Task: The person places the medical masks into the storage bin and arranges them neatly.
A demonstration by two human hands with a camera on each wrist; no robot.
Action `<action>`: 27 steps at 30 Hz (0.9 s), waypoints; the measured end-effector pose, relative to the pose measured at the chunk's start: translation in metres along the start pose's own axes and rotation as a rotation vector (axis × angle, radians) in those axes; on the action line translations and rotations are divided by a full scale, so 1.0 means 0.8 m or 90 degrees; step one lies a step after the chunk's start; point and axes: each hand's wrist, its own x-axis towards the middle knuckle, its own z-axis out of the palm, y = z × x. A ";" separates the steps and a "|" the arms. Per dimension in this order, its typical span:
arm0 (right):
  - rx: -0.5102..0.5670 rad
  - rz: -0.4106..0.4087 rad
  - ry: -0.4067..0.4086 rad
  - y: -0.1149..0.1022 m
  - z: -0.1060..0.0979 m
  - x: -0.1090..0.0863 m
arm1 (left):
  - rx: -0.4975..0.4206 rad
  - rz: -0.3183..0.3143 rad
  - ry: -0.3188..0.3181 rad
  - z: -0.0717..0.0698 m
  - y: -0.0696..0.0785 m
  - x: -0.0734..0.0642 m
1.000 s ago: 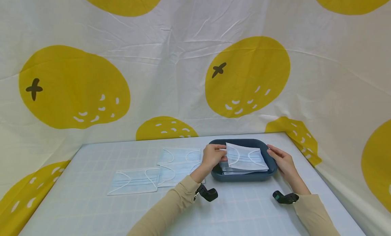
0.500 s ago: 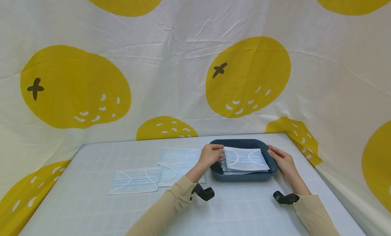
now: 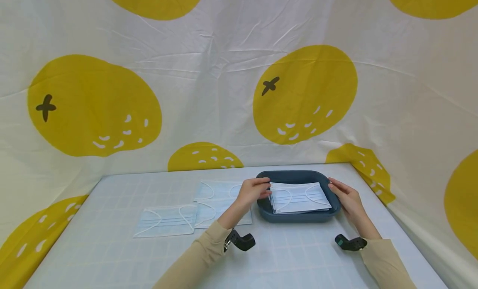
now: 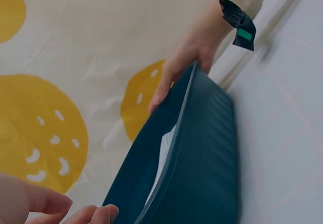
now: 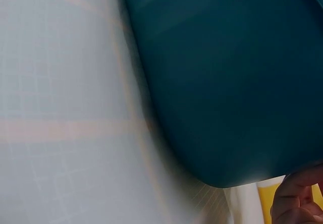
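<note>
A dark blue plastic basket [image 3: 298, 218] stands at the right of the table with a stack of pale blue face masks [image 3: 300, 197] lying in it, ear loops on top. My left hand [image 3: 253, 192] is at the basket's left rim, fingers loosely bent and holding nothing. In the left wrist view, the fingertips [image 4: 103, 214] of that hand are beside the rim. My right hand [image 3: 349, 197] grips the right end of the basket; the right wrist view shows only its bent fingers [image 5: 298, 199] below the basket wall.
Left of the basket, three more face masks lie flat on the white-checked table [image 3: 112, 255]: a left mask [image 3: 166, 221], a back mask [image 3: 220, 190] and a front mask [image 3: 224, 212], partly behind my left arm. A white curtain with yellow fruit prints [image 3: 209, 94] hangs behind.
The top face mask has come down flat onto the stack in the basket. My left hand has let go of it and drawn left. The right hand keeps its place.
</note>
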 end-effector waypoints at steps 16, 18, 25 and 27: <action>0.001 0.003 -0.008 0.000 -0.001 -0.001 | -0.003 0.017 0.032 -0.046 -0.010 -0.023; 0.000 0.003 -0.007 -0.001 0.000 -0.001 | 0.003 0.019 0.034 -0.052 -0.012 -0.025; -0.007 0.006 -0.001 -0.001 0.001 -0.001 | 0.021 0.024 0.037 -0.081 -0.018 -0.035; -0.008 0.007 0.001 -0.001 0.001 -0.001 | 0.027 0.021 0.042 -0.090 -0.020 -0.038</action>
